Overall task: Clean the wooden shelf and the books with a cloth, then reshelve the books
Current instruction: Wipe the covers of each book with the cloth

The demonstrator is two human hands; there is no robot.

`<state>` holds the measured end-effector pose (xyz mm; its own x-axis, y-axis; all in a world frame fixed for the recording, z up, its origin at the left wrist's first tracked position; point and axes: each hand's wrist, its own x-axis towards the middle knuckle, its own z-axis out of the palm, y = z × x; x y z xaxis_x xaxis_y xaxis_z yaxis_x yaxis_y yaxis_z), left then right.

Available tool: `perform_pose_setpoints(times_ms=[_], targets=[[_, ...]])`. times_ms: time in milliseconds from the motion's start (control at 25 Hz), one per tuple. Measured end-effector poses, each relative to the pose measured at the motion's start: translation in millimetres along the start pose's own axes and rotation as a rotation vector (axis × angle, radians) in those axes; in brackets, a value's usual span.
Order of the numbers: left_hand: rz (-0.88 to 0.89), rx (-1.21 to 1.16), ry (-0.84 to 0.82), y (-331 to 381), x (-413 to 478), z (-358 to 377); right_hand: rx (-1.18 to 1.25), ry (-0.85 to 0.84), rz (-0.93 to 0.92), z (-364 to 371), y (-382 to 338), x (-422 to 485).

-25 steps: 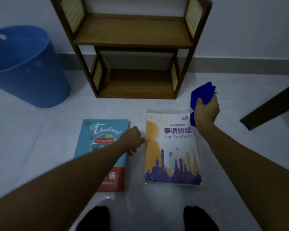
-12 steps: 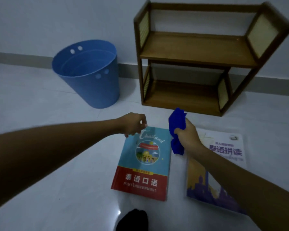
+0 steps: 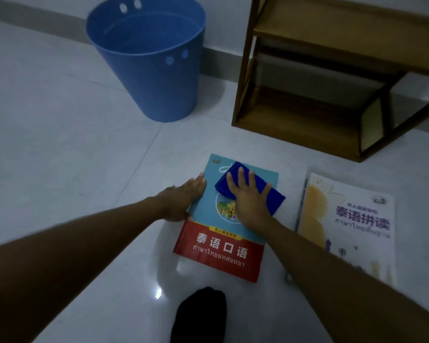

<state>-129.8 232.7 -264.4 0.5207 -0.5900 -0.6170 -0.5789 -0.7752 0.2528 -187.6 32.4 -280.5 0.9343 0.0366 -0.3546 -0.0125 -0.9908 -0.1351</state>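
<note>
Head view: looks down on a pale floor (image 3: 60, 149), with two books lying flat at lower centre and lower right, below a shelf (image 3: 307, 115) at upper right.
Cloth (image 3: 275, 200): blue and thickly folded, on the upper half of the teal book (image 3: 221, 251) at centre frame. Its corners stick out past the hand on both sides.
Right hand (image 3: 250, 201): flat on the cloth, fingers straight and spread, pressing it onto the cover. Nothing is clutched.
Left hand (image 3: 181, 199): fingers straight, laid along the teal book's left edge with the tips just on the cover, seemingly to steady it. It grasps nothing.
Teal book: face up and flat on the floor, slightly turned. The cover is glossy, with a teal top, a round picture and a red band of lettering at the bottom.
White book (image 3: 352, 219): lower right, just beside the teal book, face up, white and yellow with purple lettering. Neither hand touches it.
Shelf: dark wood with two tiers, and no books on the part shown. Whether it has been wiped cannot be told.
Progress: likely mid-task — the teal book's cover is being wiped. Whether the white book has been wiped cannot be told, and both books are yet to be reshelved.
Bin (image 3: 154, 70): blue, upper centre-left, left of the shelf and apart from the books.
</note>
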Motion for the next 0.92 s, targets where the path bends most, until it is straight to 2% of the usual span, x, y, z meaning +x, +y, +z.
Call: perform_pose_setpoints(times_ms=[80,200,240,280,320,440,520,600,680,800,920], targets=[[-0.034,0.009,0.032,0.2,0.1,3.5,-0.076,-0.017,-0.195,13.3,0.7,-14.8],[-0.037,-0.010,0.049,0.7,0.8,2.5,-0.171,-0.098,-0.687,33.9,27.4,-44.1],[-0.040,-0.013,0.050,0.6,1.2,3.0,-0.182,-0.083,-0.793,35.6,39.4,-47.6],[-0.044,-0.013,0.054,0.2,1.7,4.3,-0.205,-0.053,-0.813,33.4,51.1,-43.2],[-0.047,-0.014,0.056,0.7,2.0,5.2,-0.228,-0.044,-0.752,27.4,60.3,-33.5],[-0.048,-0.031,0.062,2.4,2.3,4.8,-0.218,-0.176,-0.328,-1.2,55.8,-0.5],[-0.051,-0.043,0.066,2.8,0.8,4.1,-0.078,-0.095,-0.125,-11.7,34.6,17.5],[-0.054,-0.053,0.073,3.2,-0.4,3.9,-0.004,-0.007,-0.037,-10.3,12.2,20.4],[-0.060,-0.063,0.091,3.8,-2.0,4.5,-0.004,0.009,-0.095,-2.2,-3.8,4.9],[-0.076,-0.075,0.108,2.3,-2.2,7.6,-0.060,-0.055,-0.405,17.8,0.6,-30.3],[-0.074,-0.091,0.094,0.2,-0.8,8.6,-0.048,-0.140,-0.669,21.2,45.8,-28.6]])
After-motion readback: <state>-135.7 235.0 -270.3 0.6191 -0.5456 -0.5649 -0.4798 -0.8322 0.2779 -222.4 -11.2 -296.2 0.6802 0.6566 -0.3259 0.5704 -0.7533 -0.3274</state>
